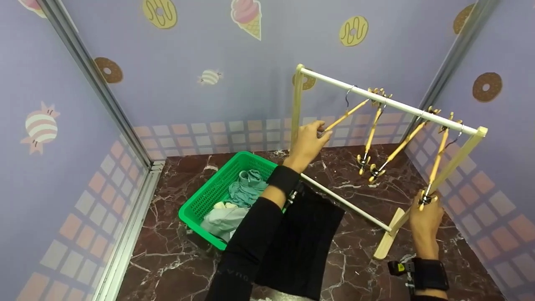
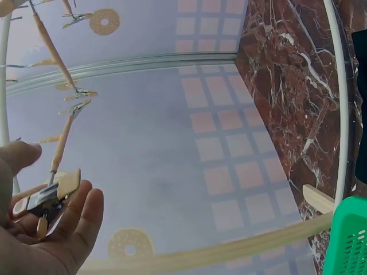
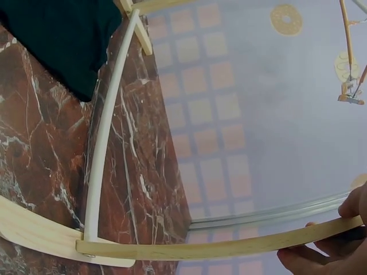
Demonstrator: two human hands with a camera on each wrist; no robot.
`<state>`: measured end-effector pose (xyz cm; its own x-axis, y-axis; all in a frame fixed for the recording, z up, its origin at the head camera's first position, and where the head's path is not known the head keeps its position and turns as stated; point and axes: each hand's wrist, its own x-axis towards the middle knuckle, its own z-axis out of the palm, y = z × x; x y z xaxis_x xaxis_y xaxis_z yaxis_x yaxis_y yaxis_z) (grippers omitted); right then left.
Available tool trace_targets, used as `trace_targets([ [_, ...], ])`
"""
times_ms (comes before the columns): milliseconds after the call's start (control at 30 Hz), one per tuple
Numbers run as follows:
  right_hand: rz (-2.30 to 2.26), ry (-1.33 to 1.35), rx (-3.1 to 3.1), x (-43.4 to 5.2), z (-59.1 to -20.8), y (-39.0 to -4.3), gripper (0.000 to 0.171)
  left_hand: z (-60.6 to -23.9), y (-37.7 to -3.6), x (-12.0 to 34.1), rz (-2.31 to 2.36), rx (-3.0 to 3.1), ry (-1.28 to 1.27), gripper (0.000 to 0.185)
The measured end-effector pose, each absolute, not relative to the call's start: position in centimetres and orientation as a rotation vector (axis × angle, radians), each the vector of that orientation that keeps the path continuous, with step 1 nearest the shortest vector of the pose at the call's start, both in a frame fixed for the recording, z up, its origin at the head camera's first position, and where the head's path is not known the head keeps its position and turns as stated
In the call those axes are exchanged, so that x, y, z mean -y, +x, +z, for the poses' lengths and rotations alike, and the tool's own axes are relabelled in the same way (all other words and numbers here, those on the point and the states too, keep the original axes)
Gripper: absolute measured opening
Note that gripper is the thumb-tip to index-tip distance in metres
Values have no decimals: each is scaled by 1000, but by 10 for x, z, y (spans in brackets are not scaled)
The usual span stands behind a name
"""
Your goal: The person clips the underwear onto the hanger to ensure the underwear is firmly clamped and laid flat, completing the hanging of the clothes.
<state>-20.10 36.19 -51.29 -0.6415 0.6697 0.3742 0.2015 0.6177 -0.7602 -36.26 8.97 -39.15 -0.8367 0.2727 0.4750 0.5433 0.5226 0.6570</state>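
A wooden clothes rack with a white top rail stands on the marble floor and carries several wooden clip hangers. My left hand pinches the lower end of the leftmost hanger. In the left wrist view that hanger's clip lies between thumb and fingers. My right hand grips the clip end of the rightmost hanger, close against the rack's side post. A black garment hangs over my left forearm.
A green basket with pale and teal clothes sits on the floor left of the rack. Two more hangers dangle mid-rail. The rack's lower white bar crosses the floor. Purple walls close in on three sides.
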Motion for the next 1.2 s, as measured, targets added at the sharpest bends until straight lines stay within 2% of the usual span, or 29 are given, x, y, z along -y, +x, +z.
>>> trace_targets([
  [233, 936, -766, 2243, -360, -510, -202, 43, -390, -364, -93, -1150, 2473, -602, 19],
  [667, 896, -735, 2256, -362, -512, -199, 45, -376, -359, -86, -1092, 2355, -667, 16],
  [967, 900, -751, 2223, -364, -512, -199, 45, -365, -344, -68, -1109, 2228, -607, 15],
  [1200, 873, -739, 2238, -363, -514, -199, 43, -380, -319, -41, -1121, 2163, -523, 11],
])
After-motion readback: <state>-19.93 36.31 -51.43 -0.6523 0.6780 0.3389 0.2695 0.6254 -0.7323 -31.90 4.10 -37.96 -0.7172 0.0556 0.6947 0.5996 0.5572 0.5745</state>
